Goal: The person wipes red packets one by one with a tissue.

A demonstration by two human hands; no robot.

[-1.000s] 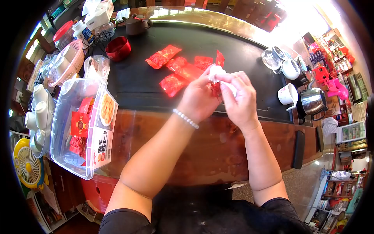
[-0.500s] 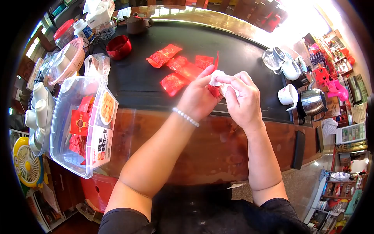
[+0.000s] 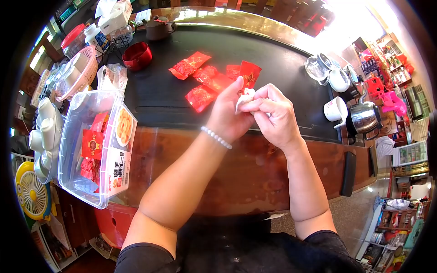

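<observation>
My left hand (image 3: 230, 116), with a white bead bracelet at its wrist, is closed around a red foil packet (image 3: 250, 73) with a gold emblem; the packet's lower part is hidden by my fingers. Pinched in my right hand (image 3: 275, 116) is a crumpled white tissue (image 3: 245, 98), touching the left hand and the packet. Just beyond my hands, several filled red packets (image 3: 190, 65) lie on the black tea tray (image 3: 164, 100).
At left stands a clear plastic box (image 3: 68, 150) with more red packets inside. Behind it are a pink basket (image 3: 88, 75), a red bowl (image 3: 137, 56) and a dark teapot (image 3: 159, 29). To the right sit a white cup (image 3: 335, 109) and a metal kettle (image 3: 365, 118).
The red packet has turned from edge-on so that its emblem face shows. My right hand has shifted slightly left and down with the tissue.
</observation>
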